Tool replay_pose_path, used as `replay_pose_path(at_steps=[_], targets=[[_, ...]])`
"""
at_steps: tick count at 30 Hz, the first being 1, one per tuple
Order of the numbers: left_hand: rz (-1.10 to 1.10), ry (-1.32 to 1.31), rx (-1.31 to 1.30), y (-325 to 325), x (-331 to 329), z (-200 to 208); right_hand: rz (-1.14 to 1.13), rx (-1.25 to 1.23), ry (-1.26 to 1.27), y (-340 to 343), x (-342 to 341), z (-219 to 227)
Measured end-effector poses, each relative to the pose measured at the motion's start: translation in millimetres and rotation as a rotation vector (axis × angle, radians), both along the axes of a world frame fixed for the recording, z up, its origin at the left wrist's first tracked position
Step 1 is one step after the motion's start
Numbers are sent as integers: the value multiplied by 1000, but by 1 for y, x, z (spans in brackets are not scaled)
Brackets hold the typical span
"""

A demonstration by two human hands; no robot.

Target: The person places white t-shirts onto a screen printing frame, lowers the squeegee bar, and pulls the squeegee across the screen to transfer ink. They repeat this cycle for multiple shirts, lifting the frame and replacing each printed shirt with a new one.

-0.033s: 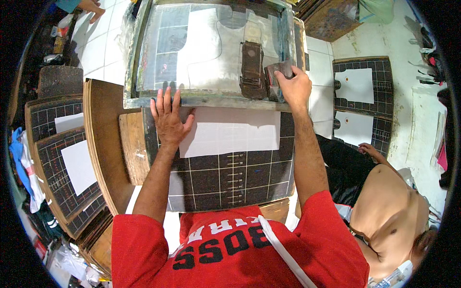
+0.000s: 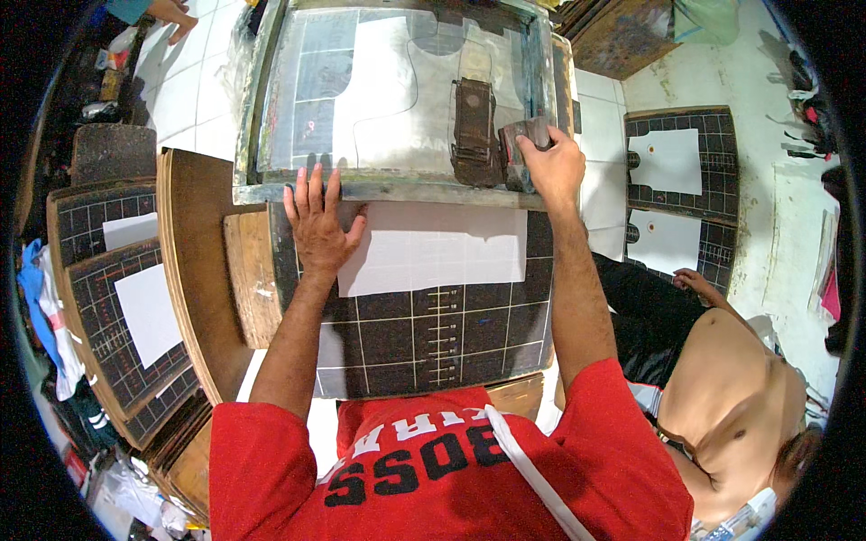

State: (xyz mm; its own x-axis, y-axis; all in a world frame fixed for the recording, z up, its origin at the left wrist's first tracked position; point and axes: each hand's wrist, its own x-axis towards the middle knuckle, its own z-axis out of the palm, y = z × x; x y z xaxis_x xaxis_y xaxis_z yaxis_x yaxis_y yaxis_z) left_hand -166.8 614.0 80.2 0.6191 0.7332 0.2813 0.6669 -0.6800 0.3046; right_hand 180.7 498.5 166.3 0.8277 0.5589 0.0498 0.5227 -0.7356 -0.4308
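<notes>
A screen-printing frame [image 2: 388, 192] with a pale mesh lies over a black gridded board [image 2: 388, 338]. White fabric shows through the mesh and comes out below the frame's near edge as a white cloth [image 2: 433, 252]. My left hand [image 2: 317, 221] rests flat on that near edge, fingers stretched forward and apart. My right hand [image 2: 555, 167] grips a small dark squeegee [image 2: 528, 137] at the right inside of the frame, with its thumb against the near face. Just left of the squeegee, a dark brown inked patch [image 2: 474, 131] covers part of the mesh.
On the left stand a wooden panel [image 2: 203, 270] and gridded boards with white pieces [image 2: 149, 311]. At right, more gridded boards [image 2: 726, 171] hold white pieces near the wall. A person [image 2: 731, 388] is close by my right arm. Another person's hand [image 2: 176, 13] shows at the top left.
</notes>
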Motion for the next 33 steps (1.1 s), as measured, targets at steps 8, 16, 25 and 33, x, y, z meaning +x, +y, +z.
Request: replay_pose_path(at_steps=[8, 16, 25, 33], targets=[[4, 29, 5, 1, -1, -1, -41, -105, -17, 8, -17, -13], [-3, 47, -11, 1, -2, 0, 281, -2, -108, 14, -38, -11], [-1, 39, -45, 1, -1, 1, 571, 25, -96, 1, -42, -4], [10, 75, -42, 0, -1, 1, 649, 94, -323, 89, 43, -25]])
